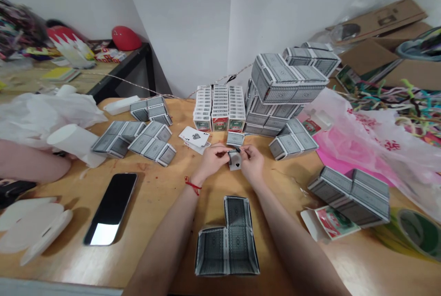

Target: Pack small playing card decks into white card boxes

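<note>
Between my two hands is a playing card (235,163) with a spade showing on its face. My left hand (215,160) pinches its left side; a red string bracelet circles that wrist. My right hand (252,162) pinches the right side, a dark-nailed thumb at the top edge. Just beyond my fingers lies a small piece of grey-backed card (235,138). To the left, loose playing cards (195,137) lie face up, an ace on top. Nearer me, between my forearms, stands an L-shaped block (239,236) folded from grey-backed cards.
Several card boxes (219,108) stand in rows against the wall, beside a tall stack of card blocks (275,87). More card blocks (151,142) sit left. A phone (112,209) lies at front left; green-yellow tape (413,231) and an opened card box (334,222) are right.
</note>
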{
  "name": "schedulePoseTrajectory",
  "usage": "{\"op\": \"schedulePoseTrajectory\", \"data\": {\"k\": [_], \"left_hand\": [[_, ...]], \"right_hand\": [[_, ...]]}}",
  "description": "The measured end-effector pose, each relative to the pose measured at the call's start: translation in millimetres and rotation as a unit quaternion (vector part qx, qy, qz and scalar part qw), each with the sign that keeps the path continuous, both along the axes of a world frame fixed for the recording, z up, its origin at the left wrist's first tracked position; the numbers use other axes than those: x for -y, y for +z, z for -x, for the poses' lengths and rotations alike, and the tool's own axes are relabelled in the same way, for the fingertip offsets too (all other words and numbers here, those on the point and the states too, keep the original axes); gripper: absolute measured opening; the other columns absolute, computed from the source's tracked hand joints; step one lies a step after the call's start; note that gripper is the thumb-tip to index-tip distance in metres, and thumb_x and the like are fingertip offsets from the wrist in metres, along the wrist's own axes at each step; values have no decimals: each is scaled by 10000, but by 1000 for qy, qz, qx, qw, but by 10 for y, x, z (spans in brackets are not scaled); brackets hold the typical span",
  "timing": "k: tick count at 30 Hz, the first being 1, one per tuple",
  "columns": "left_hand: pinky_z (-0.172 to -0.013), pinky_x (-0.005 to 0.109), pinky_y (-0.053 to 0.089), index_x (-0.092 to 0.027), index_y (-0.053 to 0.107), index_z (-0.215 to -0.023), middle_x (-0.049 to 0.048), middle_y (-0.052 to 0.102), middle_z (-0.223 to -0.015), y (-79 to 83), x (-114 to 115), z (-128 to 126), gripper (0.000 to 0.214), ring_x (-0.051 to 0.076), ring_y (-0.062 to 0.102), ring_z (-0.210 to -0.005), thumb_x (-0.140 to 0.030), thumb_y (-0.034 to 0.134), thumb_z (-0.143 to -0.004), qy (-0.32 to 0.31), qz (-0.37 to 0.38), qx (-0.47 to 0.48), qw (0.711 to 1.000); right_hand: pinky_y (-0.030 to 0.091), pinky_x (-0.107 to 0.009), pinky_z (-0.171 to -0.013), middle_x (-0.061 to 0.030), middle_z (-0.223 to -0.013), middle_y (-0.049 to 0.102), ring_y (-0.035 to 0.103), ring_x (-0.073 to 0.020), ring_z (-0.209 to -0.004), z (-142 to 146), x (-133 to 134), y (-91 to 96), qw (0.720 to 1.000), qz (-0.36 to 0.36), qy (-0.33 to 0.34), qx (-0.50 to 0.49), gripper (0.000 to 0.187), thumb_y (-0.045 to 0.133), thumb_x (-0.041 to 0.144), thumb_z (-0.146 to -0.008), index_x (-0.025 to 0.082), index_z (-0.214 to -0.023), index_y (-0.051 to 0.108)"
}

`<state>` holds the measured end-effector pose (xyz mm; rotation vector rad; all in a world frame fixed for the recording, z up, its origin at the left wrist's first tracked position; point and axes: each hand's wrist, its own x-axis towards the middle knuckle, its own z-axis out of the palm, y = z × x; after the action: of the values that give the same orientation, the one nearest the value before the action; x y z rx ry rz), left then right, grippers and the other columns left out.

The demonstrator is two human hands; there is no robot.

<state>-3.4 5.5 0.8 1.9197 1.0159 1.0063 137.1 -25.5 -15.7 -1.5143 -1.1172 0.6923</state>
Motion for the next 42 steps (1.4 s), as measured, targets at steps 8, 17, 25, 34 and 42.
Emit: {"op": "schedulePoseTrajectory", "data": {"k": [8, 17, 25, 34, 42], "left_hand": [[-669, 256, 454, -156, 651, -716, 36, 651, -755, 8, -6, 4, 124, 129, 577, -704, -212, 548, -756, 34, 25, 9, 999], [-650, 241, 430, -165, 569, -751, 16, 580, -740, -43, -1, -41, 109, 116, 536, -698, -182, 477, -807, 82, -57, -24, 995], [-743, 278, 438, -178, 567, -833, 36, 581, -831, -50, 19, -54, 120, 144, 539, -832, -146, 453, -812, 111, -126, -44, 985], [-753, 290, 439, -176, 571, -810, 39, 595, -830, -37, -26, -27, 113, 154, 547, -827, -170, 459, -809, 132, -74, -39, 988], [-747, 278, 433, -174, 571, -797, 33, 586, -820, -61, -43, 3, 109, 146, 542, -816, -154, 464, -799, 132, -72, -38, 988]], "right_hand": [[315, -207, -451, 33, -545, 495, 426, -99, -463, 1, 5, -3, 998, -2, 60, -30, 176, 491, 339, -739, 178, -791, 539], [305, -201, -458, 23, -558, 495, 398, -91, -481, 19, 19, 44, 994, 28, 107, -9, 263, 515, 413, -733, 160, -748, 588], [387, -214, -490, 12, -559, 528, 497, -116, -510, 80, 41, 71, 986, 51, 160, -19, 226, 431, 342, -757, 174, -670, 555], [502, -284, -572, 13, -656, 590, 579, -133, -586, 152, 61, 159, 917, 114, 266, -274, 202, 441, 296, -680, 204, -808, 567], [523, -312, -638, 14, -662, 589, 594, -116, -597, 175, 64, 93, 883, 116, 291, -348, 217, 466, 249, -665, 193, -852, 560]]}}
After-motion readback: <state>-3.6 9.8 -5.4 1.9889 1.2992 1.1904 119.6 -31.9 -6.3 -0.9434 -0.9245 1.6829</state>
